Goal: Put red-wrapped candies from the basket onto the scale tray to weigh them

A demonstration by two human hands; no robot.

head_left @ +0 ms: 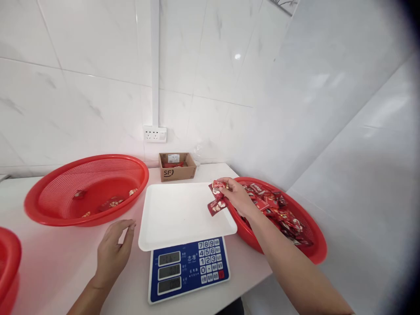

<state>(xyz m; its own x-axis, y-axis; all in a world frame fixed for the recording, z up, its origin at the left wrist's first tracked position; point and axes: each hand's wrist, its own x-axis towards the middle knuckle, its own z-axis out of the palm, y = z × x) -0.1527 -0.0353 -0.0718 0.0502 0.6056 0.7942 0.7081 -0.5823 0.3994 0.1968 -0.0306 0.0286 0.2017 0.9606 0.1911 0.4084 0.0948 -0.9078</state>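
Observation:
My right hand (239,196) pinches a few small red printed packets (216,205) over the right edge of a white tray (180,214). The tray forms the top of a digital scale (190,271) with a blue keypad panel. Close to my right hand stands a red plastic basket (320,236) heaped with similar red packets (278,214). My left hand (114,247) hovers left of the tray, thumb and fingertips brought together with nothing visible in them.
A second red basket (36,201) with a few packets stands at the back left. Part of another red tub (9,258) shows at the left edge. A small cardboard box (179,174) holding red items sits by the tiled wall, below a socket (155,134).

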